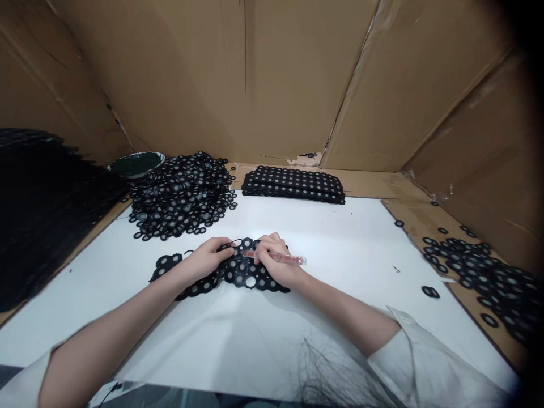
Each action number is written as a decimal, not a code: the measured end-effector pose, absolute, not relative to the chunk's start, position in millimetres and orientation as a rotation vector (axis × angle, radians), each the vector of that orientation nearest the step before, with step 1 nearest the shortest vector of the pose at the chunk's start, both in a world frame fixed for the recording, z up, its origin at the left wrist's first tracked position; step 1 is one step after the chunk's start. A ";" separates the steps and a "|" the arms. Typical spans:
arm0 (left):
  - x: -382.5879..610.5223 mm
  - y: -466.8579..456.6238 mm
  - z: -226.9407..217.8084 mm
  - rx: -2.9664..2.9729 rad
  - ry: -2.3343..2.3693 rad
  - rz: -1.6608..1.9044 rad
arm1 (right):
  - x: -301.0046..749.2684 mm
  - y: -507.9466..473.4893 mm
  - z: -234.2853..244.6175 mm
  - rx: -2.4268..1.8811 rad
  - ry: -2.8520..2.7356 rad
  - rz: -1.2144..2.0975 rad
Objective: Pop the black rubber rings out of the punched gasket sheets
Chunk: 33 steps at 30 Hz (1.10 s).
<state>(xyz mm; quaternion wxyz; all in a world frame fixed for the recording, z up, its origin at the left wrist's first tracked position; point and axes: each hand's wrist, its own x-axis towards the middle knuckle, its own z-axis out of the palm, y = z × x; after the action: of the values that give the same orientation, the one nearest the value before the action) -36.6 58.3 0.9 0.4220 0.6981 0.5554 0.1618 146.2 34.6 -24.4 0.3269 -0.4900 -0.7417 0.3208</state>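
Observation:
A black punched sheet [238, 275] full of round holes lies on the white table top [340, 249] in front of me. My left hand [210, 258] rests on its upper left part, fingers curled and pinching the sheet's edge. My right hand [274, 260] lies on the sheet's right part and is closed round a clear, reddish pen-like tool [280, 258], whose tip points left toward the left fingers.
A heap of loose black rings [182, 195] lies at the back left beside a green dish [136, 164]. A stack of punched sheets [293, 184] sits at the back. More rings [480, 272] are scattered at the right. Cardboard walls [272, 79] enclose the table. Dark material [42, 209] is piled at the left.

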 end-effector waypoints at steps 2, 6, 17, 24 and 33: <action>-36.8 58.1 -2.1 1.771 1.453 0.446 | 143.9 34.2 -23.6 -1.330 -1.981 0.758; -36.4 57.7 -2.8 1.757 1.454 0.470 | 144.3 34.3 -21.1 -1.345 -2.008 0.759; -37.2 57.6 3.2 1.698 1.354 0.429 | 147.6 34.1 -23.4 -1.290 -2.052 0.735; -28.3 44.3 1.8 1.878 1.570 0.401 | 138.2 34.0 -28.8 -1.330 -2.244 0.215; -43.8 62.5 7.8 2.002 1.255 0.233 | 148.8 40.6 -17.1 -1.296 -2.100 0.651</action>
<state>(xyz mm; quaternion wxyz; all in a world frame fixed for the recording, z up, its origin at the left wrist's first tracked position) -43.8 62.5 7.8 0.3744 0.7819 0.4901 0.0911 148.8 40.6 -17.1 0.2903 -0.4860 -0.7873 0.2442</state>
